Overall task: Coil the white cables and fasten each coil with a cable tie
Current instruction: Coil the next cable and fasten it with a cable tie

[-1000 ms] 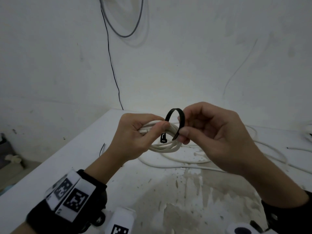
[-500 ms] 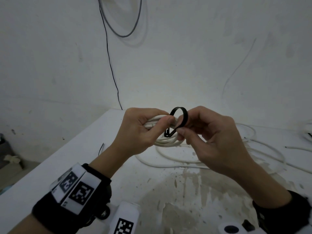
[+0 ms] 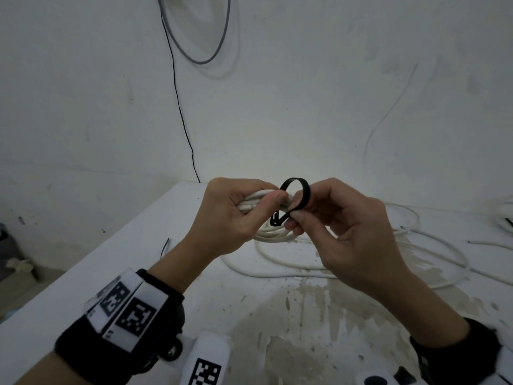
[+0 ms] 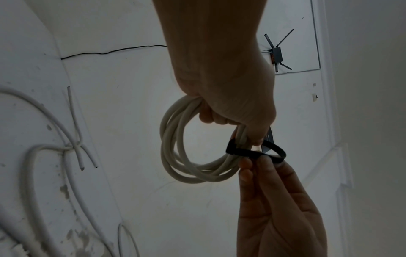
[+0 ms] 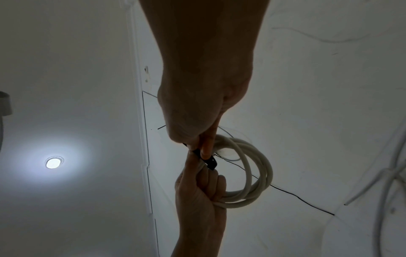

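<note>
A white cable coil (image 3: 270,232) (image 4: 175,151) (image 5: 257,175) hangs above the table, gripped at its top by my left hand (image 3: 236,215) (image 4: 228,104). A black cable tie (image 3: 294,198) (image 4: 261,153) loops around the coil's strands just right of that grip. My right hand (image 3: 336,226) (image 5: 197,121) pinches the tie's strap between thumb and forefinger, near its small locking head (image 3: 275,219) (image 5: 212,163). In the left wrist view the right hand's fingertips (image 4: 246,165) sit under the loop.
More loose white cable (image 3: 347,270) lies spread over the stained white table (image 3: 155,254) behind and right of my hands. Another cable bundle (image 3: 503,218) sits at the far right edge. A thin black wire (image 3: 180,107) runs down the wall.
Both hands rose slightly with the coil. The tie's loop has drawn smaller, and my right hand has brought the strap closer to the locking head.
</note>
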{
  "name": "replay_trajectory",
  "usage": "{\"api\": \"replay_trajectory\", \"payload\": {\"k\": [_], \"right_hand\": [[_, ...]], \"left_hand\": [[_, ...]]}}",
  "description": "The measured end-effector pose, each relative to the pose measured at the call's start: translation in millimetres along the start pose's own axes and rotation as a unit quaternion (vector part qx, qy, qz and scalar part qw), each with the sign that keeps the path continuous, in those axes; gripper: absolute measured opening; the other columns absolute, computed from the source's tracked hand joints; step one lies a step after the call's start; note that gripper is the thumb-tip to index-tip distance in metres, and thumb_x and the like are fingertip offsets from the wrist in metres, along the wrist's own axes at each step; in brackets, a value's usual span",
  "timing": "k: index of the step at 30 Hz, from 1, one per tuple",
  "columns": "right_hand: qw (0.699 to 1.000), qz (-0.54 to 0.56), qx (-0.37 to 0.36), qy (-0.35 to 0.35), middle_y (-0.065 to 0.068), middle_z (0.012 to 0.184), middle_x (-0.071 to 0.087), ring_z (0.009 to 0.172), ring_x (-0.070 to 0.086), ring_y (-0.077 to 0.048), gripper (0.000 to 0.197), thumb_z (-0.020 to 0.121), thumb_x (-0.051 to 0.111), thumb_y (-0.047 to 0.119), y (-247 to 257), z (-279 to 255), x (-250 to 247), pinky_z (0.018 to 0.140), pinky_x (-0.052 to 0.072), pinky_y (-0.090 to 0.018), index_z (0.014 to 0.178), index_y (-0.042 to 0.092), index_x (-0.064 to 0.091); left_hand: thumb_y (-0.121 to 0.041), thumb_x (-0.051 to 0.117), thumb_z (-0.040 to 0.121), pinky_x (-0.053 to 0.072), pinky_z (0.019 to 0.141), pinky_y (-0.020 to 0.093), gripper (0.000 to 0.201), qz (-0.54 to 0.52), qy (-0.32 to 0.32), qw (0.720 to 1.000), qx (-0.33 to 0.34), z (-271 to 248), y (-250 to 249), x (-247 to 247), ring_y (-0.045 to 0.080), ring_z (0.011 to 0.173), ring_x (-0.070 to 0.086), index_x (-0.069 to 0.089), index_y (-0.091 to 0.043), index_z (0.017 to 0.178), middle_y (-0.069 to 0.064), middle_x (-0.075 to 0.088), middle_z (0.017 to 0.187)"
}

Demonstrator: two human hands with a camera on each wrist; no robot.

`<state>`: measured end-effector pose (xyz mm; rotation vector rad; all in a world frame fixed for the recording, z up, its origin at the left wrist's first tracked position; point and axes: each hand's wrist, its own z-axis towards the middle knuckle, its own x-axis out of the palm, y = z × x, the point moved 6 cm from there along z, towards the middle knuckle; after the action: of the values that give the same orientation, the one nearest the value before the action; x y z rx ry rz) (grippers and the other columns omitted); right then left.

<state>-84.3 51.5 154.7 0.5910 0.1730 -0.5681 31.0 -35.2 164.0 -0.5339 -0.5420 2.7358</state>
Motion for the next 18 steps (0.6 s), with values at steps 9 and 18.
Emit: {"api": "replay_trajectory", "payload": {"k": [9,18], "right_hand": [[0.985,-0.134,-0.099,-0.046,0.002,0.066,0.069,0.059,0.061,-0.007,0.003,0.074,0.074,0.0,8,-7,-4,0.045,0.045,-0.017,0.073,0.002,0.072],[0.955,-0.243,-0.115,-0.121,-0.004,0.069,0.041,0.06,0.037,-0.009,0.006,0.067,0.076,-0.001,0,-13,-8,0.057,0.029,-0.008,0.069,0.004,0.073]], "left_hand": [[-0.02,0.057,0.085,0.04,0.045,0.021,0.022,0.005,-0.009,1.0,-0.025,-2,5,5,0.011,0.048,0.053,0.074,-0.008,0.079,0.0,0.067,0.06],[-0.007,0.06,0.086,0.035,0.05,0.009,0.014,-0.052,-0.018,0.997,-0.049,2,2,17,-0.001,0.047,0.05,0.072,-0.012,0.081,-0.022,0.058,0.054]]}}
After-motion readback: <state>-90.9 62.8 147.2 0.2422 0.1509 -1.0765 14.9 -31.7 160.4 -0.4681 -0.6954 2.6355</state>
